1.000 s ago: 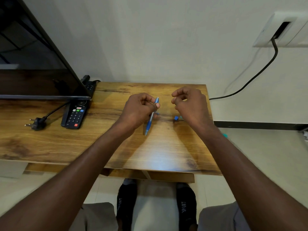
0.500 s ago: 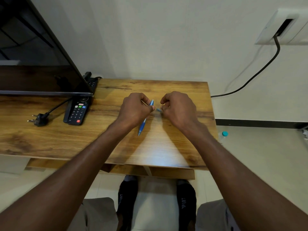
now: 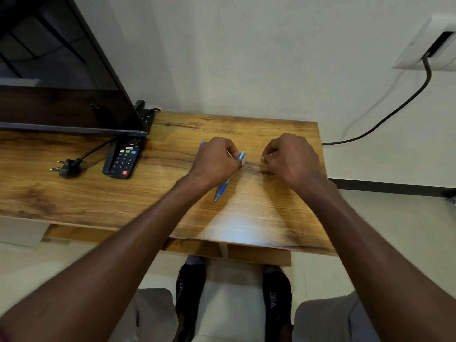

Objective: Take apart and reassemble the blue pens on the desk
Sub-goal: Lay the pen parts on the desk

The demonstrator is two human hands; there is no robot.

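Observation:
My left hand (image 3: 217, 161) grips a blue pen (image 3: 223, 187) by its upper half. The pen slants over the wooden desk (image 3: 246, 218), its tip pointing down toward me and its top end poking out past my thumb. Behind my left knuckles shows the end of another blue pen (image 3: 203, 142), mostly hidden. My right hand (image 3: 292, 159) hovers a short way to the right of the pen's top. Its fingers are curled and its thumb and forefinger are pinched together, apparently on a small pen part too tiny to make out.
A black remote (image 3: 124, 157) lies left of my hands, under the corner of a dark TV screen (image 3: 61, 95). A loose black plug (image 3: 67, 166) and its cord lie further left. The desk's right edge is just past my right hand, and a black cable (image 3: 385, 119) runs along the wall.
My right hand came in to the top of the pen, then drew away to the right with its fingertips pinched. My left hand kept its grip on the pen.

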